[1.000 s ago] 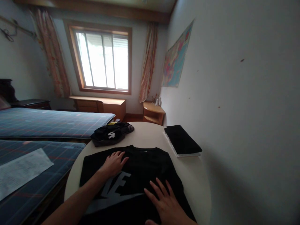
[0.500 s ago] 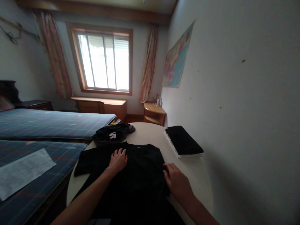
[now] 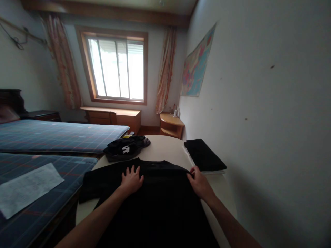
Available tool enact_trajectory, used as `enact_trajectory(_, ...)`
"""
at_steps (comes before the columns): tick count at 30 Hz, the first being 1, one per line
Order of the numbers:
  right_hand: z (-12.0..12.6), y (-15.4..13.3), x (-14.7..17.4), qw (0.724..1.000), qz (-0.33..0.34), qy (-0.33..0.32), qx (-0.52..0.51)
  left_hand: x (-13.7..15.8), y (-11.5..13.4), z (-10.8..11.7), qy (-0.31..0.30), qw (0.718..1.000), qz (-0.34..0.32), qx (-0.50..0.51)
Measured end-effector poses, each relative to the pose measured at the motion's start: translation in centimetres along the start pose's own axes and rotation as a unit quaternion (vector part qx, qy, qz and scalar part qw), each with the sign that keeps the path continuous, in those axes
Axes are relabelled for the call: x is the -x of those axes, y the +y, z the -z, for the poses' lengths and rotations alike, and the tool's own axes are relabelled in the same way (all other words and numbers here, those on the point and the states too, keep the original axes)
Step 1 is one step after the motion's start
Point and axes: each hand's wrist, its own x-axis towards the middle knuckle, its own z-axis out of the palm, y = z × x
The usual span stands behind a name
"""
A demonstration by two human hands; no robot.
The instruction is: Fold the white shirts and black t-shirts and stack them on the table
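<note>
We judge the step as spreading the black T-shirt. Left hand lies fingers wide at 11 o'clock; right hand pinches it at 2. Next calls for even tension.

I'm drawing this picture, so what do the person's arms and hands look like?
The bare left hand and bare right hand wear no gloves or visible rings. Neither the left forearm nor the right forearm shows a sleeve, watch, bracelet or marking.

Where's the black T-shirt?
The T-shirt is low in the head view's middle, on the cream table, left hand on it, right hand at its shoulder.
</note>
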Motion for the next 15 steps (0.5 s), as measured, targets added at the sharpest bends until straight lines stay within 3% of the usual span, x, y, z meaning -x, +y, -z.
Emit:
enact_trajectory(5,2.0,-1.1,-1.9,0.993,0.023,0.023,0.112,-0.7,0.6,-0.3,0.011,1.0,0.015,0.0)
enact_trajectory(8,1.8,-1.8,-1.5,0.98,0.033,-0.066,0.185,-0.4,0.7,-0.4,0.018,1.0,0.005,-0.005)
enact_trajectory(12,1.2,-2.4,-0.9,0.961,0.0,-0.233,0.15,0.5,0.3,0.6,0.009,1.0,-0.028,-0.006)
enact_trajectory(15,0.2,-2.1,-1.1,0.97,-0.013,-0.189,0.153,0.9,0.3,1.4,0.014,0.999,-0.037,-0.017)
